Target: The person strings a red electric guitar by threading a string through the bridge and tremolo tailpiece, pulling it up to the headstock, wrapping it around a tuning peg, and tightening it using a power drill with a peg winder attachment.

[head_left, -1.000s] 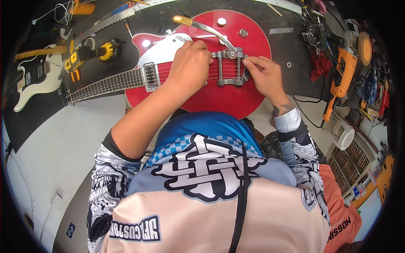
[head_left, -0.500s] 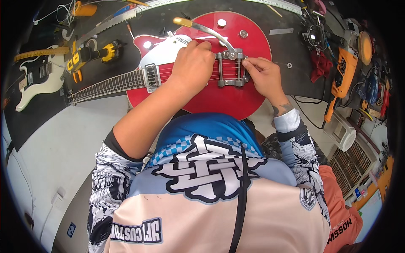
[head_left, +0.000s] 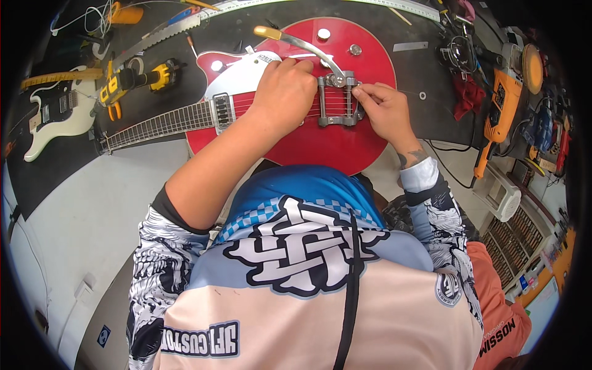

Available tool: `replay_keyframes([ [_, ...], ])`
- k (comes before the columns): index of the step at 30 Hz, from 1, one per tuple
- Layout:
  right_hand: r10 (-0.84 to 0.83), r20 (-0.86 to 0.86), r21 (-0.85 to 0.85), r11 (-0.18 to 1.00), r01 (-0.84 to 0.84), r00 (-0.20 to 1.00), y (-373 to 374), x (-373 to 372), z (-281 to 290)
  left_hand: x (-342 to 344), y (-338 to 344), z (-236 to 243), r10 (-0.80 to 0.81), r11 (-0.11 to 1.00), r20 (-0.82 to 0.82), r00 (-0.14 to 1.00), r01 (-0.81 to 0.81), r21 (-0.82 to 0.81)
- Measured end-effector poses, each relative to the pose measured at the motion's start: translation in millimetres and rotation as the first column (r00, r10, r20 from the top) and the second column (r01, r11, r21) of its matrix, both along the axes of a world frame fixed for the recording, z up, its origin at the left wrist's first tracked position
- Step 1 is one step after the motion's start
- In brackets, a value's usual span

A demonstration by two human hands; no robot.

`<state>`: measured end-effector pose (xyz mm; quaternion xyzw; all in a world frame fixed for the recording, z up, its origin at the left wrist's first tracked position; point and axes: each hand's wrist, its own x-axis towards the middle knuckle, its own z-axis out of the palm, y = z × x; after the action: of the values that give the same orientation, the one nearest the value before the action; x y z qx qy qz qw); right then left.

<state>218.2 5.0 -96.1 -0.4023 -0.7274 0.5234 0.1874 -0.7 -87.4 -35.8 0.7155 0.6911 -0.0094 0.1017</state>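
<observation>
A glossy red electric guitar (head_left: 265,148) lies on the dark bench, its neck (head_left: 160,128) pointing left. My left hand (head_left: 285,92) bends over the strings between the pickup (head_left: 222,111) and the metal vibrato tailpiece (head_left: 338,121). Its fingers are curled in, and their tips are mostly hidden behind the hand. At the right side of the tailpiece, my right hand (head_left: 387,111) pinches with thumb and forefinger; whatever is between them is too small to make out. The vibrato arm (head_left: 302,43), with a yellowish tip, reaches up and left from the tailpiece.
At left lie a white guitar body (head_left: 58,126), a yellow-black cordless drill (head_left: 132,81) and a handsaw (head_left: 160,38). A long metal ruler (head_left: 271,5) runs along the far side. An orange corded power tool (head_left: 502,102) and a dark red cloth (head_left: 467,103) are at right.
My left hand has shifted slightly to the right over the strings. My right hand keeps its pinch at the tailpiece, and the guitar has not moved.
</observation>
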Motion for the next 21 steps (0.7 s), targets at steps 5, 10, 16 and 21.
replay_keyframes([
  [5,0.000,0.009,-0.001,1.000,0.000,1.000,0,0,1,-4,0,-7,-0.074,0.992,-0.026,0.997,0.076,0.101],
  [10,-0.029,-0.041,0.004,1.000,0.029,0.999,-2,-1,1,-4,-1,2,-0.100,0.993,-0.053,0.994,0.103,0.061],
  [16,0.069,0.174,0.144,0.985,-0.095,0.982,-6,-3,34,-20,-9,31,-0.135,0.987,-0.044,0.990,0.138,0.082],
  [21,0.060,0.231,0.267,0.956,-0.123,0.971,-11,3,46,-40,-30,84,0.329,0.944,0.471,0.819,-0.297,-0.143],
])
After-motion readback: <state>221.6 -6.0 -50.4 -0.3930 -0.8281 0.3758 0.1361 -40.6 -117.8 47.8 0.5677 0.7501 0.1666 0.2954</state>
